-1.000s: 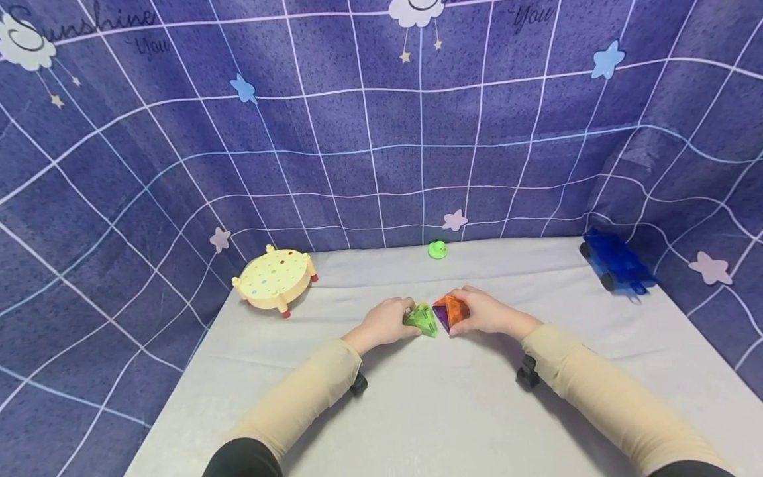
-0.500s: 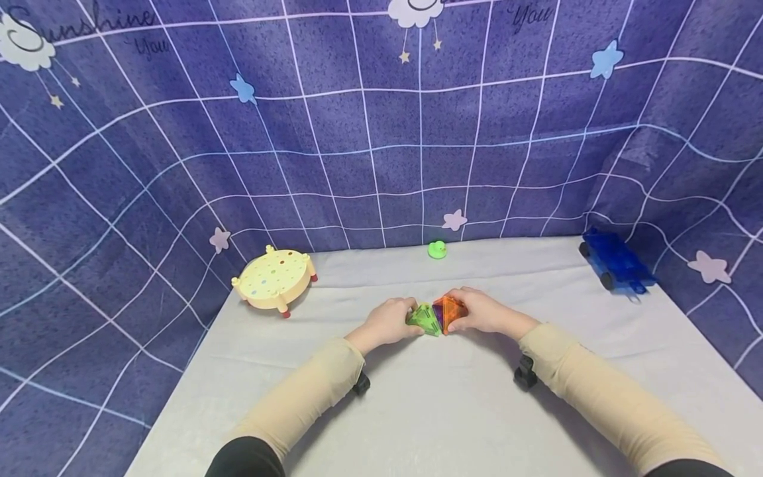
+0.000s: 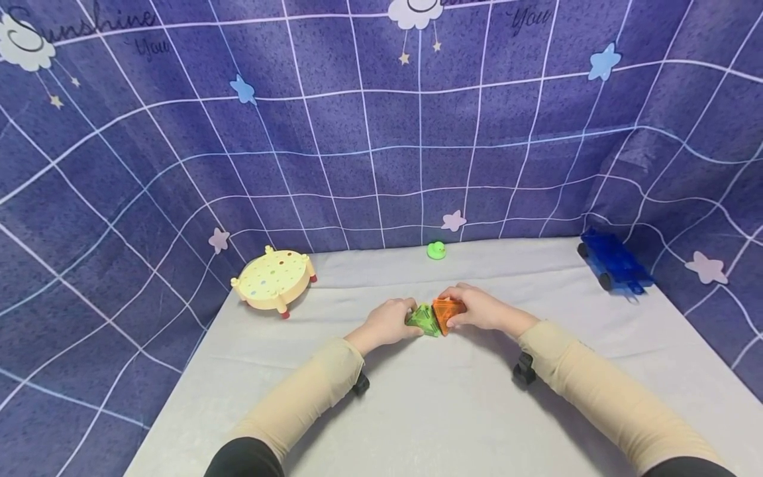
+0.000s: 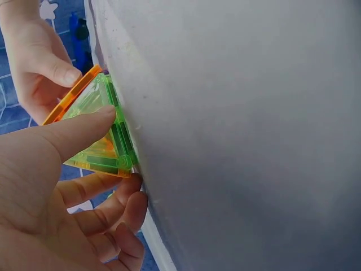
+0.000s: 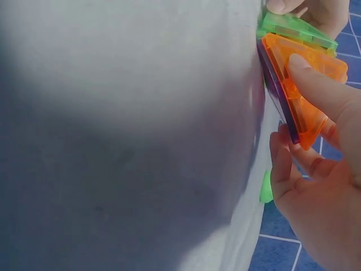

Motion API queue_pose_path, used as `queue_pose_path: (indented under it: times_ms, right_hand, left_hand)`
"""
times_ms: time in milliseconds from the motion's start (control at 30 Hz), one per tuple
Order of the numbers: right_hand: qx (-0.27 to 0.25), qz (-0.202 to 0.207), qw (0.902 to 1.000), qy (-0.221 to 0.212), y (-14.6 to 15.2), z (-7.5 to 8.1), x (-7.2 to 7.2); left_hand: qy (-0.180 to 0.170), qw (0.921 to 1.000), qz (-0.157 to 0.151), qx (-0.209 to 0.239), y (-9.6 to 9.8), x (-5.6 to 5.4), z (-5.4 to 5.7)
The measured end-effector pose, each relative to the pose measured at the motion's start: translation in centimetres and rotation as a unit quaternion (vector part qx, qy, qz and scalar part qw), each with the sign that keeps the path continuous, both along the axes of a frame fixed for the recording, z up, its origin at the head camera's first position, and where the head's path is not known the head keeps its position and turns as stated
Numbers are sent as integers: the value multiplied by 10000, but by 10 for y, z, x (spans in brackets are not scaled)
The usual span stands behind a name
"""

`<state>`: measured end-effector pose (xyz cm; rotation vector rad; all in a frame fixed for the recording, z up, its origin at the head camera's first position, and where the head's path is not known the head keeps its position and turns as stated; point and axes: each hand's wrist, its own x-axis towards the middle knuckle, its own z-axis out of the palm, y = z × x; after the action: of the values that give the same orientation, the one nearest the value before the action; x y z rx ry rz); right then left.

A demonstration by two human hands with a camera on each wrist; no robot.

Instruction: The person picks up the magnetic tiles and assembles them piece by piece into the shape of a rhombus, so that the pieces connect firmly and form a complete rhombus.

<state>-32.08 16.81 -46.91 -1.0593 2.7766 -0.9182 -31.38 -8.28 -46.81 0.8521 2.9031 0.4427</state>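
Note:
In the head view, my left hand (image 3: 386, 322) pinches a green translucent triangular magnetic tile piece (image 3: 424, 320) above the white surface. A yellow tile (image 4: 93, 166) adjoins the green one in the left wrist view, where my thumb lies on the green face. My right hand (image 3: 484, 309) grips an orange triangular magnetic tile (image 3: 444, 314), thumb on its face. Along that tile's underside runs a purple tile (image 5: 280, 93), seen from the right wrist. Green and orange pieces meet side by side; whether their edges fully touch I cannot tell.
A round cream toy table (image 3: 274, 278) with red-tipped legs lies at the back left. A small green duck (image 3: 436, 250) sits near the back edge. At the back right is a blue toy vehicle (image 3: 616, 260). A purple gridded curtain (image 3: 393, 165) encloses the white table (image 3: 429, 411).
The gap between the green and orange pieces has closed as the hands came together. My right hand has turned the orange piece, so its purple side no longer shows in the head view.

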Motion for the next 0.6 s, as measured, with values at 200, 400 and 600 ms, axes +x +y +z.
queue_pose_path:
  times_ms: [200,400,600]
  right_hand:
    - [-72,54,9999,69,-2,4,-1]
    - [-63,25,9999,86,-5,6,0]
    - [-83,21,10000,39,-5,6,2]
  left_hand:
    - [22,10000,-22,4,0,-2,-1]
    - [65,10000,-16,-14,1,-2,-3]
    - [27,10000,12,-26,1,-1,-4]
